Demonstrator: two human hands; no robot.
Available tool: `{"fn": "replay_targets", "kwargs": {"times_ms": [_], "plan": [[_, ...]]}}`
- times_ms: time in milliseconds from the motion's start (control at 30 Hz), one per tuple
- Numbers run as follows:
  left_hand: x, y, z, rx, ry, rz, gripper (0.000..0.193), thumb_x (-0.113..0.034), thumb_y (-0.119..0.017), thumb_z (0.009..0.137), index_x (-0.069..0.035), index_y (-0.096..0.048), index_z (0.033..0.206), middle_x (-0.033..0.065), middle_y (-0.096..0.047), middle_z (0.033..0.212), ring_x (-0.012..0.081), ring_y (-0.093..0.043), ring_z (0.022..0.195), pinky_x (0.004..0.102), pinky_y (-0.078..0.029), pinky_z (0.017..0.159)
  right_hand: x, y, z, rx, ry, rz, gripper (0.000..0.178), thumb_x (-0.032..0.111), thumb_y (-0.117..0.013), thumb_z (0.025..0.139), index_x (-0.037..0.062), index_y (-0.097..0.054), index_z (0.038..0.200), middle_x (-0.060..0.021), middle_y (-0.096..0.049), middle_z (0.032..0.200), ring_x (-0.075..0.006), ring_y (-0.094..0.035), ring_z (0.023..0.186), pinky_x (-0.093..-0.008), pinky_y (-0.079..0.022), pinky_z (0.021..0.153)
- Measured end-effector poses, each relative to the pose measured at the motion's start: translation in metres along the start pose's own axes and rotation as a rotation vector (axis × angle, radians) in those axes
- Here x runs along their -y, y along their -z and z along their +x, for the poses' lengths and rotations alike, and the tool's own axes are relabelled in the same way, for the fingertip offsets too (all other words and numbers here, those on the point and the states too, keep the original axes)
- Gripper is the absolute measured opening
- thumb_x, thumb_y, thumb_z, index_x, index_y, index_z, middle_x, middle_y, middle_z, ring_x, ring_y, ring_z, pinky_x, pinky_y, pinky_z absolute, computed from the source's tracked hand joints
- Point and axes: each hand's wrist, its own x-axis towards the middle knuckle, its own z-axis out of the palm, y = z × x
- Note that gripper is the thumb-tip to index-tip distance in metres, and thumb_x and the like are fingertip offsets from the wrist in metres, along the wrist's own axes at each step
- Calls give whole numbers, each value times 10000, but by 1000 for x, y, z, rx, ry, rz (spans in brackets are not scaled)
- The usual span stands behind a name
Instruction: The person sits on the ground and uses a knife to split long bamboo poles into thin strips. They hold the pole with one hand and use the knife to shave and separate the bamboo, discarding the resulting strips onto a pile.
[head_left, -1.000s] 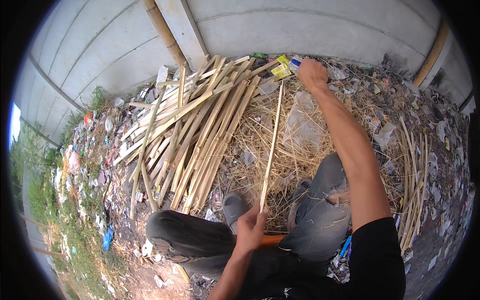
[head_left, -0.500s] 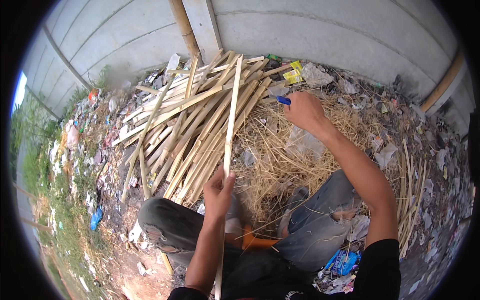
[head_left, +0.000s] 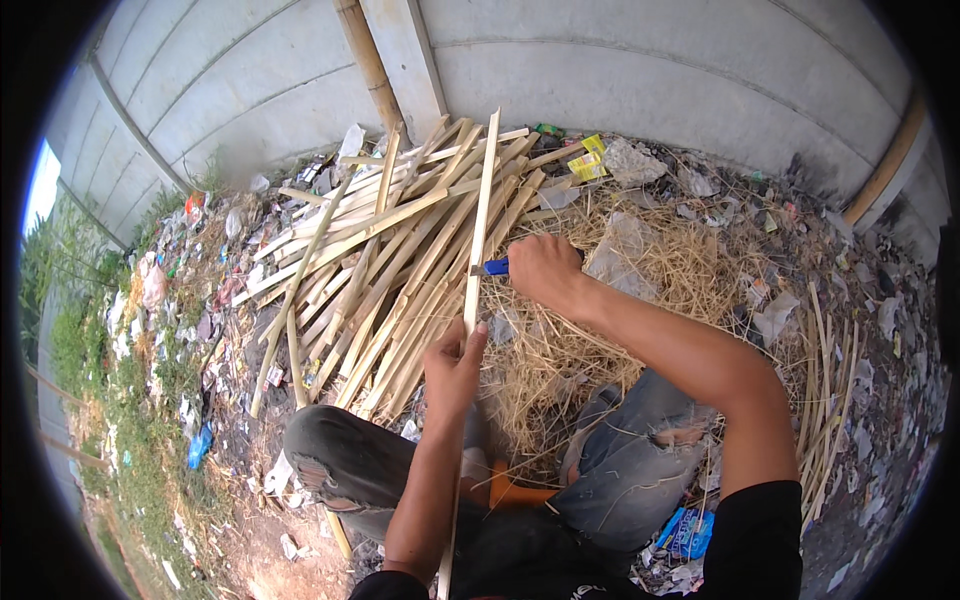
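Note:
My left hand (head_left: 453,370) is closed round a long, pale bamboo strip (head_left: 486,190), which runs from my lap up over the pile. In my right hand (head_left: 545,268) is a knife with a blue handle (head_left: 496,267), gripped in a fist. Its short dark blade lies against the strip a little above my left hand. Beyond the strip, many split bamboo strips (head_left: 400,270) lie heaped at varied angles. Thin curled bamboo shavings (head_left: 560,350) cover the ground between my knees and below my right forearm.
A grey panel wall (head_left: 640,85) with a bamboo pole (head_left: 368,65) closes off the far side. Litter and weeds (head_left: 150,400) spread on the left. Several thin strips (head_left: 825,400) lie at the right. Something flat and orange (head_left: 515,493) lies between my legs.
My right hand has come down and left with the knife, from away from the strip to the blade touching it. My left hand keeps its grip on the strip.

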Motion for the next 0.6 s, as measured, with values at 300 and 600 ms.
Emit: {"fn": "replay_targets", "kwargs": {"times_ms": [300,600], "plan": [[12,-25,-67,194,89,-43,451,-227,-646,1025,98,-585,1332,13,-626,890,60,-518,844,245,-453,734,-112,5,33,-229,-304,-141,193,101,-590,857,16,-764,845,-257,-741,941,-414,-744,857,-508,-594,736],[-6,2,-108,311,232,-7,500,-182,-633,1029,124,-514,1406,71,-684,1100,61,-567,970,232,-486,828,-144,9,46,-239,-497,-111,255,101,-540,902,-5,-761,972,-257,-735,1012,-412,-730,955,-504,-583,822]]}}
